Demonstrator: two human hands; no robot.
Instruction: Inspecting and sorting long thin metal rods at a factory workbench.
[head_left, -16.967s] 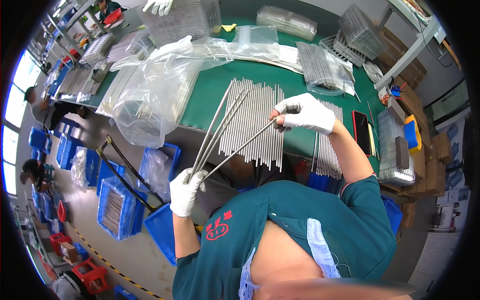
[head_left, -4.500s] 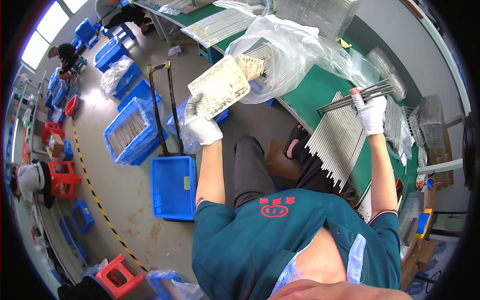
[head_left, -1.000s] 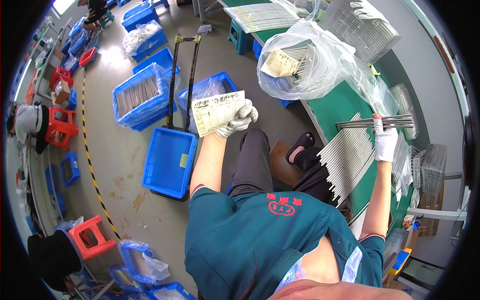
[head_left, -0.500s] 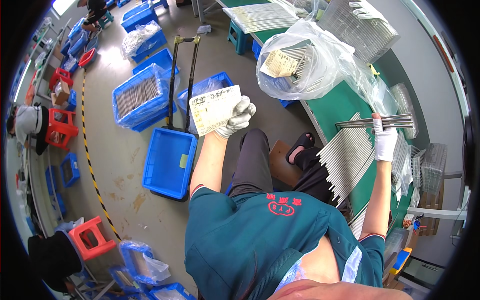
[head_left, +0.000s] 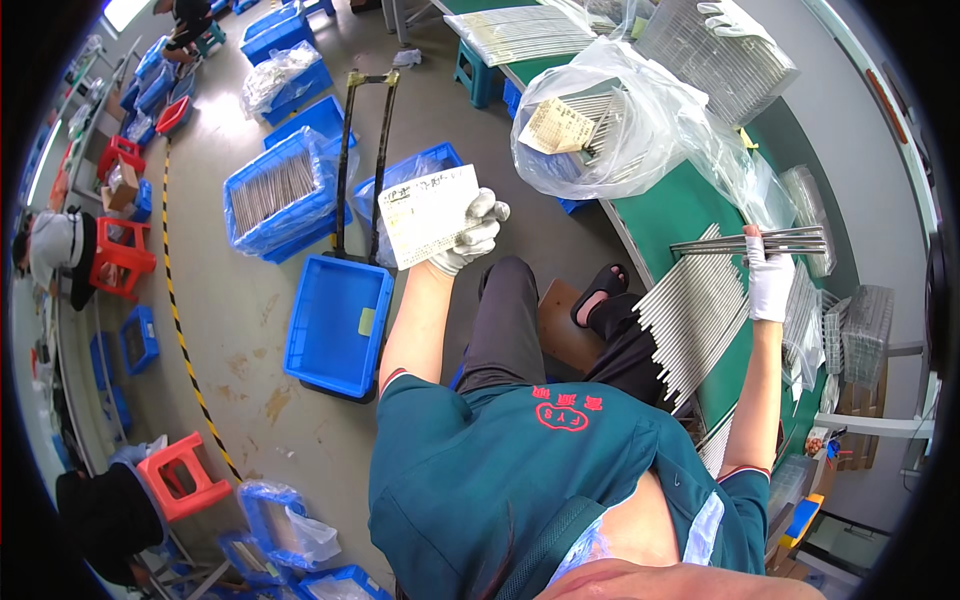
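My left hand, in a white glove, holds up a pale paper slip with print on it, out over the floor to the left of the green bench. My right hand, also gloved, grips a small bundle of thin metal rods held level above the bench. Under that hand a wide row of similar rods lies side by side on the green surface. A clear plastic bag with rods and a paper tag inside sits further up the bench.
Blue crates stand on the floor to the left, some lined with plastic and holding rods. A black hand trolley leans among them. Red stools and a seated person are at the far left. Another gloved hand works at the bench's far end.
My left hand has lifted the paper slip slightly and tilted it; my right hand stays holding the rod bundle over the bench.
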